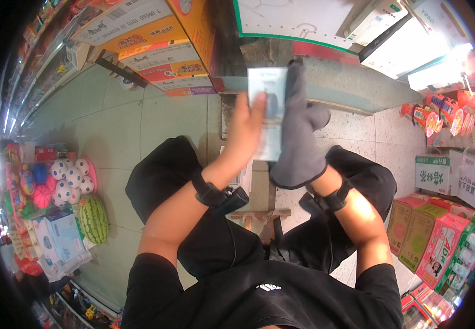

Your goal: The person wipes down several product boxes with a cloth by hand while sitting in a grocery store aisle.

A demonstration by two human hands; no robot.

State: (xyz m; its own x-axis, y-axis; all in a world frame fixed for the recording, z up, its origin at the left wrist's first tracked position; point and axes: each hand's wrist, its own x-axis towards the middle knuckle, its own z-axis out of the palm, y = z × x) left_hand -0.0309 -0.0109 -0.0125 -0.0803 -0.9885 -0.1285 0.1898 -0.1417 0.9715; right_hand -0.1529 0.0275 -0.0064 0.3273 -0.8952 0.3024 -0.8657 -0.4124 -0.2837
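Note:
My left hand (pixel 247 121) is bare and grips a flat white and pale blue packet (pixel 277 137), its thumb across the printed front. The packet is upright in the view and a little blurred. A dark grey cloth mitt (pixel 301 144) covers my right hand (pixel 299 131) down to the wrist. Its finger part is straight beside the packet's right edge, and its thumb sticks out to the right, apart from the packet. The fabric hides the fingers, and whether the mitt touches the packet is unclear. Black straps (pixel 207 192) with small devices circle both wrists.
Stacked cartons (pixel 167 57) stand ahead on the left, beside a glass-fronted counter (pixel 344 88). A wooden stool edge (pixel 262 214) shows between my knees. Toy balls (pixel 71 177) and a watermelon (pixel 92 220) lie at the left; drink cartons (pixel 424 240) are stacked at the right.

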